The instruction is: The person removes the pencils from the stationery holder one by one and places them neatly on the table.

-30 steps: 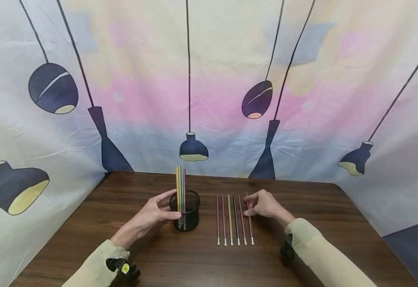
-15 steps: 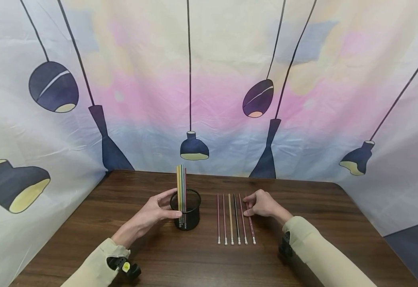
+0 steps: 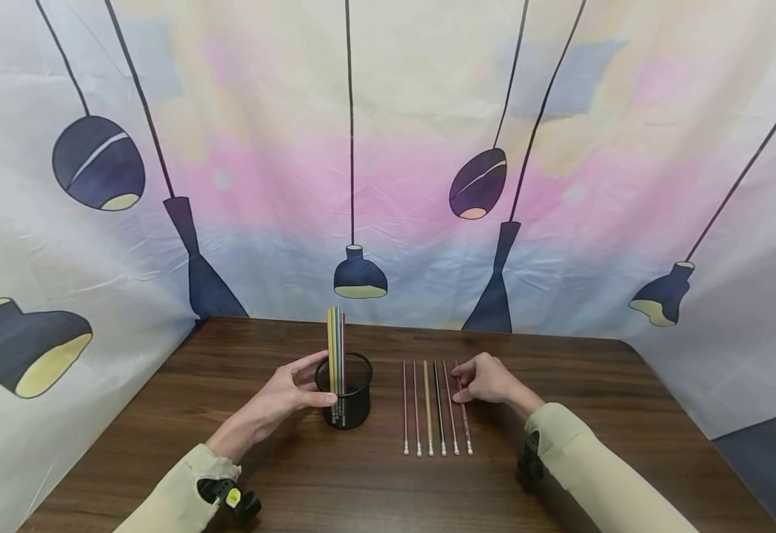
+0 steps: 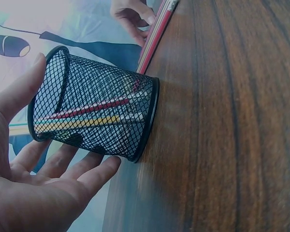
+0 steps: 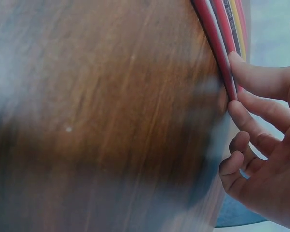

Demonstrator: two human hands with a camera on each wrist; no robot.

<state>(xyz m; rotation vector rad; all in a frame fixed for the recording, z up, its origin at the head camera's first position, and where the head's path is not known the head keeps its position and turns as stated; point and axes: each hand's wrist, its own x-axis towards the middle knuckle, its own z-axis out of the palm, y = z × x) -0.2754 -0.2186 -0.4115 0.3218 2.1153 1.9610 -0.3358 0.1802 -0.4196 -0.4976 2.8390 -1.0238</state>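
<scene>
My left hand point(image 3: 284, 396) curls round a black mesh pencil cup point(image 3: 355, 407), with the thumb at its rim and the fingers along its side. Several pencils point(image 3: 336, 348) in yellow, teal and red stand upright in the cup, leaning to its left side, eraser ends down. To the right, several pencils lie in a parallel row on the table, white erasers toward me. My right hand point(image 3: 488, 379) pinches the far end of the rightmost red pencil point(image 3: 465, 426) between thumb and finger. In the right wrist view that red pencil point(image 5: 217, 43) lies close beside its neighbours.
The brown wood-grain table point(image 3: 388, 496) reaches back to a hanging cloth point(image 3: 281, 185) printed with lamps. A black pencil point(image 3: 438, 414) and a natural wood-coloured pencil point(image 3: 428, 414) lie among the red ones in the row. The cup stands left of the row.
The eraser end of the rightmost red pencil swings slightly right and then back left, while my right hand shifts a little left. My left hand and the cup stay in place.
</scene>
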